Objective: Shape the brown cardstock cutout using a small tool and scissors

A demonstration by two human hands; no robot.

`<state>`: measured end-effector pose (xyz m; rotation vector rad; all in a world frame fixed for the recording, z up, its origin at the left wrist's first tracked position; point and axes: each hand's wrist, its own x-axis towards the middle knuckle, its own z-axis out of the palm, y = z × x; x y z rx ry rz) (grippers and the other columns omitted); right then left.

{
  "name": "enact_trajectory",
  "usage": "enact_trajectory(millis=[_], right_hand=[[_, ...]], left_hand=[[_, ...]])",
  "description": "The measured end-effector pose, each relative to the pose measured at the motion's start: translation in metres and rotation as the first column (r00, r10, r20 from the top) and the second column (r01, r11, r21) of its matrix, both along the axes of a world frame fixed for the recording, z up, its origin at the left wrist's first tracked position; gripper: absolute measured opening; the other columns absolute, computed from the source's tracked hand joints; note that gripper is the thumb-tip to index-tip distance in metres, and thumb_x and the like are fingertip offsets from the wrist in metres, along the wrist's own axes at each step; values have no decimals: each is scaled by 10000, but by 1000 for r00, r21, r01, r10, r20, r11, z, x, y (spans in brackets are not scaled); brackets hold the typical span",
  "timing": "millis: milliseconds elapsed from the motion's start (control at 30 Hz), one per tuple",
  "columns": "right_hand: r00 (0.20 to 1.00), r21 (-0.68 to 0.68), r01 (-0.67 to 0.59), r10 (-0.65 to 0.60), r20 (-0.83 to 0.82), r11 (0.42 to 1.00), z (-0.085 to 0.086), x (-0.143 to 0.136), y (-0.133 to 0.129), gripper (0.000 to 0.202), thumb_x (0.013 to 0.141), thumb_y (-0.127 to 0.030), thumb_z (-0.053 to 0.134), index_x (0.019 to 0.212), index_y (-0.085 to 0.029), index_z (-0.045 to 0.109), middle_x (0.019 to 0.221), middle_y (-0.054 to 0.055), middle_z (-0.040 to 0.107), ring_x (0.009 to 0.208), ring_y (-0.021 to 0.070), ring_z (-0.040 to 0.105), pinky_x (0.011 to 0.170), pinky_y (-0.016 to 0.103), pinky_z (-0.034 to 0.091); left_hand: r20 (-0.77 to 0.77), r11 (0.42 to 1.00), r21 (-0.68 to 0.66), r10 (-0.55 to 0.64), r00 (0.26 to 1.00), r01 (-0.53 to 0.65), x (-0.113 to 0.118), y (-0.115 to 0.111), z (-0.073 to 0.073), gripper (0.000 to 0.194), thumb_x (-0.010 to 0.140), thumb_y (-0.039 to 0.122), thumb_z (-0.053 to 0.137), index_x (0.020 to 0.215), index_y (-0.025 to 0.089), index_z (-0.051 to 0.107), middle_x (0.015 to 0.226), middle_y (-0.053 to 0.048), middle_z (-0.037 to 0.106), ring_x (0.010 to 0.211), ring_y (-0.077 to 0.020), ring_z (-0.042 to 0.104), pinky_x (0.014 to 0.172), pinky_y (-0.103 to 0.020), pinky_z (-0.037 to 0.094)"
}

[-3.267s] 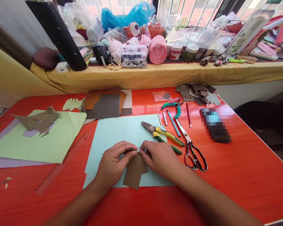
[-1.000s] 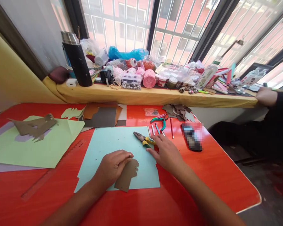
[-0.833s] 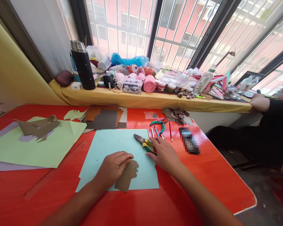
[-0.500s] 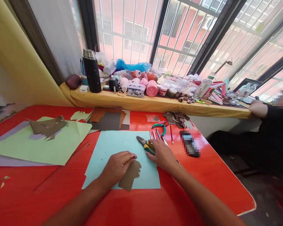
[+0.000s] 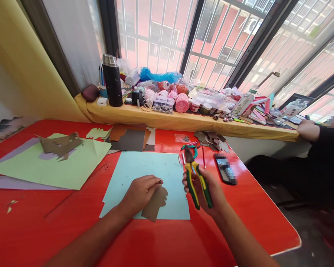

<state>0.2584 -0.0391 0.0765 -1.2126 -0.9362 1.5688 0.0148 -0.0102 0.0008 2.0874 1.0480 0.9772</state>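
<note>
My right hand (image 5: 211, 191) grips a pair of pliers (image 5: 196, 181) with yellow and dark green handles. It is raised over the right edge of a light blue sheet (image 5: 117, 196), the jaws pointing away from me. My left hand (image 5: 140, 193) is closed above the middle of that sheet, thumb and forefinger pinched together. A tiny dark thing shows at those fingertips, too small to name. Below the left hand lies a brown cut-out piece (image 5: 154, 207) with a scalloped right edge; its upper left part is hidden by the fingers.
Teal-handled pliers (image 5: 195, 152), a red pencil (image 5: 203, 157) and a phone (image 5: 225, 168) lie to the right. Brown scraps (image 5: 211, 141) are behind them. Green paper (image 5: 72, 178) lies left. A black flask (image 5: 113, 85) stands on the cluttered sill. Another person's sleeve (image 5: 328, 137) is at right.
My right hand has taken hold of the yellow and green pliers and lifted them off the blue sheet. My left hand stays over the brown piece. The view has shifted slightly.
</note>
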Motion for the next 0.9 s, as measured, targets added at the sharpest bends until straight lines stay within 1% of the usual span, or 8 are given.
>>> enact_trajectory(millis=[133, 300, 367, 433, 500, 600, 700, 900], right_hand=[[995, -137, -95, 90, -43, 986, -17, -7, -22, 497, 936, -641, 456, 1086, -206, 644, 990, 123, 686, 832, 247, 665, 691, 337, 539], [989, -94, -132, 125, -81, 987, -13, -6, -27, 491, 921, -576, 586, 1235, -204, 651, 983, 99, 677, 812, 230, 660, 690, 333, 539], [988, -34, -152, 153, 15, 988, -7, -6, -25, 522, 909, -521, 650, 1336, -221, 629, 954, 68, 661, 808, 213, 643, 705, 331, 533], [966, 35, -173, 163, 201, 984, -2, -6, -23, 553, 922, -478, 661, 1425, -256, 598, 924, 36, 641, 783, 188, 611, 710, 325, 524], [905, 103, -210, 154, 397, 972, 1, -9, -22, 551, 946, -453, 638, 1470, -295, 578, 951, 27, 642, 791, 181, 597, 730, 333, 527], [802, 207, -270, 100, 589, 940, 3, -16, -19, 527, 963, -419, 608, 1478, -314, 578, 1139, 53, 670, 978, 220, 631, 868, 383, 543], [710, 258, -347, 73, 700, 902, 5, -23, -18, 517, 965, -358, 599, 1480, -317, 576, 1253, 61, 668, 1134, 247, 616, 1000, 419, 507], [628, 278, -402, 42, 777, 873, 14, -29, -14, 529, 953, -305, 605, 1480, -318, 571, 1239, 63, 654, 1135, 241, 617, 982, 380, 505]], left_hand=[[5, 1000, 29, -2, 1000, 2, 0, 0, -2, 253, 1033, 251, 503, 956, 228, 742, 902, -20, 775, 811, -169, 723, 744, -257, 561], [-1, 1000, 19, -5, 1000, 5, 1, 1, -1, 251, 1035, 249, 505, 951, 224, 740, 903, -18, 777, 816, -171, 726, 746, -259, 552], [-2, 1000, 11, -7, 1000, 7, 1, 0, -1, 246, 1035, 248, 508, 955, 224, 739, 908, -16, 776, 826, -171, 726, 750, -259, 548], [4, 1000, 1, -9, 1000, 9, 1, 0, 0, 246, 1037, 250, 507, 961, 225, 739, 917, -14, 776, 838, -171, 726, 758, -259, 548], [13, 1000, 0, -10, 1000, 10, 1, 0, 1, 253, 1038, 255, 500, 966, 227, 741, 931, -14, 779, 848, -173, 729, 769, -263, 554], [16, 1000, 12, -11, 1000, 11, 1, -1, 2, 268, 1039, 258, 492, 970, 226, 748, 943, -20, 785, 857, -178, 735, 779, -271, 563], [13, 1000, 15, -13, 1000, 13, 0, 0, 1, 271, 1039, 254, 490, 974, 225, 752, 943, -25, 783, 860, -180, 735, 781, -275, 566], [19, 999, 21, -31, 999, 30, 0, 1, -1, 287, 1051, 279, 481, 957, 223, 746, 917, -30, 767, 843, -182, 713, 782, -281, 555]])
